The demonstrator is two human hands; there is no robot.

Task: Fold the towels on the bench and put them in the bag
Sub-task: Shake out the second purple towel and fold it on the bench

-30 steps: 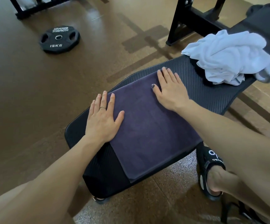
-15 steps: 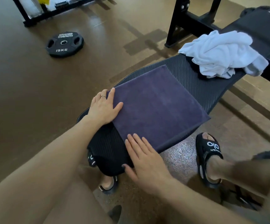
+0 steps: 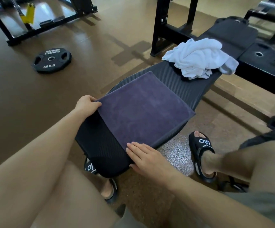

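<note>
Two towels lie on the long black ribbed bench. One is a flat dark purple towel, already folded into a square, on the near end of the bench. The other is a crumpled white towel, sitting in a heap farther along, well apart from the purple one.

The left hand pinches the left corner of the purple towel, with fingers curled round the edge. That corner looks a little lifted, so I think it is ready to fold the towel over or pick it up. The right hand lies with straight fingers at the near corner, fingertips touching the towel, likely to keep it from sliding. It grips nothing.

No bag shows anywhere in view. A round black weight plate rests on the brown floor to the left, out of the way. Black sandals are on the feet beside the bench. Nothing blocks the hands.
</note>
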